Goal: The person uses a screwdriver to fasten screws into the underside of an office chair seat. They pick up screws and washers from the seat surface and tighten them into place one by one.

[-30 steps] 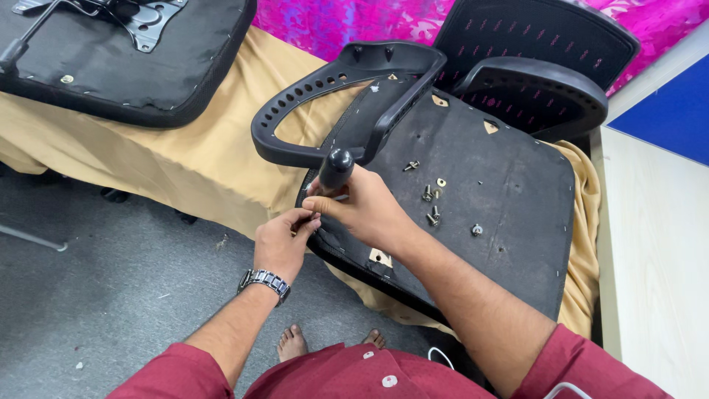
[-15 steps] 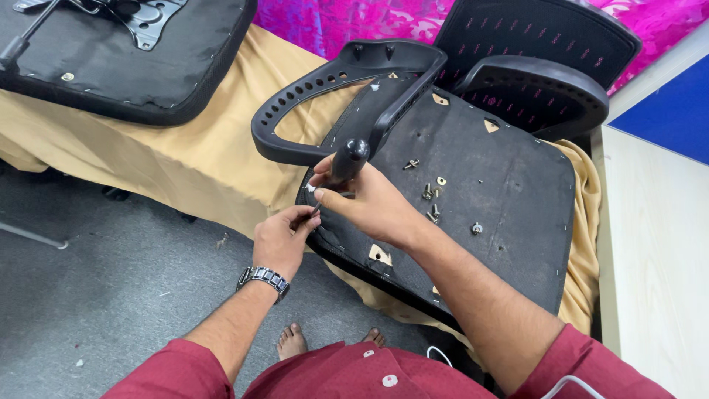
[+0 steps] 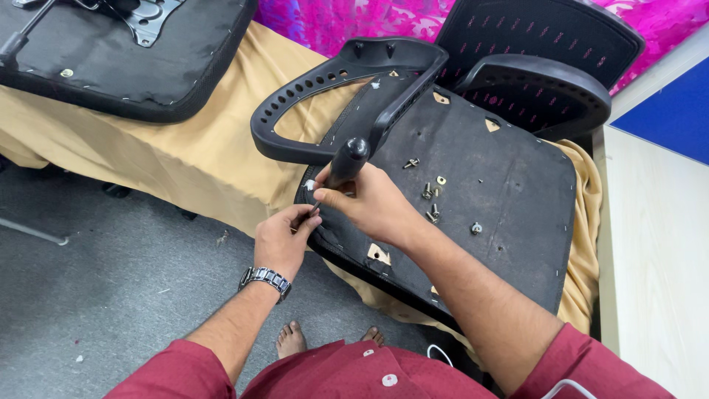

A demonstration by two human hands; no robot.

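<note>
My right hand (image 3: 373, 203) grips the black handle of a screwdriver (image 3: 347, 161), its shaft angled down toward the near-left corner of an upturned black chair seat (image 3: 509, 185). My left hand (image 3: 284, 236), with a metal watch at the wrist, pinches the shaft near its tip at the seat's edge. A black plastic armrest loop (image 3: 325, 81) lies across the seat's left side, just above both hands. Several loose screws and washers (image 3: 432, 196) rest on the seat underside, right of my right hand.
A tan cloth (image 3: 185, 155) covers the table under the seat. A second upturned seat (image 3: 148, 74) with a metal bracket lies at the upper left. Mesh chair backs (image 3: 546, 52) stand behind. Grey carpet and my bare feet (image 3: 292, 340) are below; a pale desk (image 3: 657, 258) lies to the right.
The screwdriver handle has risen and tilted a little toward the armrest. My left hand has stayed at the shaft by the seat's edge.
</note>
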